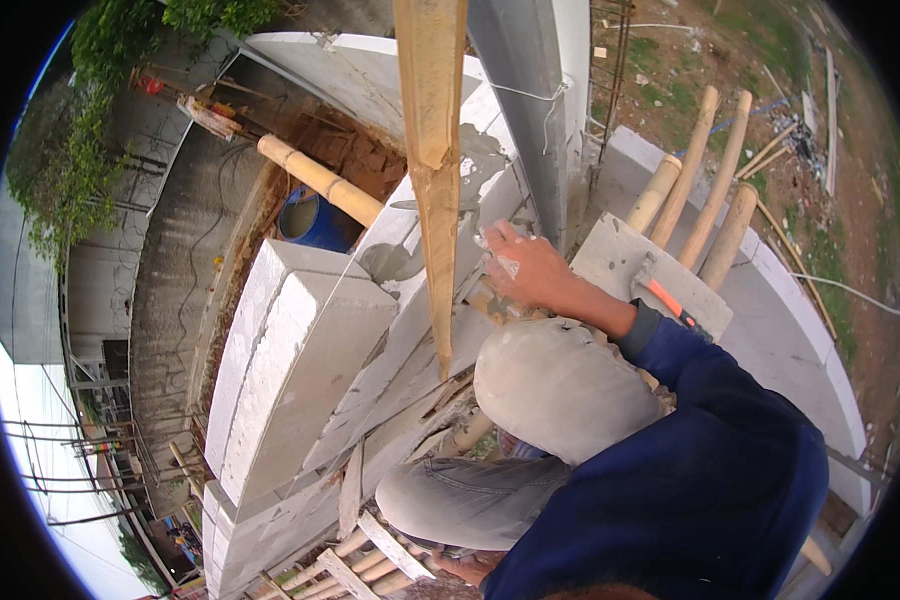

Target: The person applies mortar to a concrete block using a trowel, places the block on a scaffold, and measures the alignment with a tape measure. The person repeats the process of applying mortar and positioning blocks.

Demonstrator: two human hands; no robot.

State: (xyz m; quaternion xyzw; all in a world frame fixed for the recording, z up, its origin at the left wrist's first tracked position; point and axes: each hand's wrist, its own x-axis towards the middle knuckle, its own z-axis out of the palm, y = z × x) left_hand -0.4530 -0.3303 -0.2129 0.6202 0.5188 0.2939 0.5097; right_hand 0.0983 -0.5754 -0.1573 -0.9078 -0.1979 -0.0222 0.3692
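My right hand (518, 268), smeared with pale mortar, is at the light block wall (485, 115), beside patches of wet grey mortar (390, 262). Its fingers are curled, and whatever they grip is hidden. Low in the view, my left hand (470, 567) is beside my bent knee, near pale wood strips (392, 545); its fingers are mostly hidden. A long timber (432, 130) stands in front of the wall, left of my right hand. To the right of that hand, a hammer-like tool with an orange handle (670, 298) lies on a grey board (610, 250).
Large white blocks (300, 350) stand stacked on the left. Bamboo poles (715, 190) stick out past the board, and another bamboo pole (320, 180) crosses above a blue drum (315, 222). A grey upright (520, 100) with string rises beside the wall. Bamboo lies below my knees.
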